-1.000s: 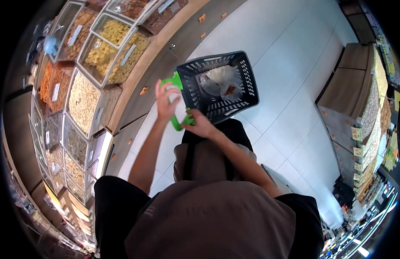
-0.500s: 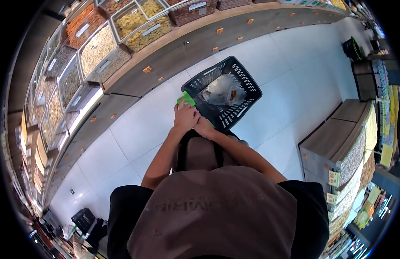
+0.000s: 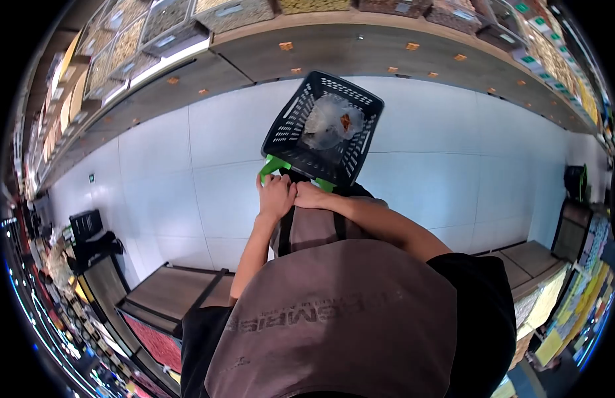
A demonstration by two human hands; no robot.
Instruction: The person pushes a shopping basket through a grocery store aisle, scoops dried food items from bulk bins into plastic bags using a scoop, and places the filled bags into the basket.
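Observation:
A dark shopping basket (image 3: 287, 132) with perforated sides hangs in front of my body, slightly tilted. Inside it lie clear plastic bags (image 3: 329, 129), one with something pale and one with reddish-brown pieces. My left hand (image 3: 277, 194) is closed around the bright green handle (image 3: 274, 164) at its left part. Close beside it, nearly touching, my right hand (image 3: 311, 196) is curled over the same handle, whose middle is hidden by my fingers.
Bulk-food bins (image 3: 237, 14) line a wooden counter (image 3: 347, 46) ahead. Pale floor tiles (image 3: 427, 179) lie around the basket. Low wooden display units (image 3: 174, 295) stand behind me on both sides. A black crate (image 3: 86, 225) sits at the left.
My view has turned left relative to the aisle, and the counter now runs across the top. The basket has swung a little left, with both hands still on its handle.

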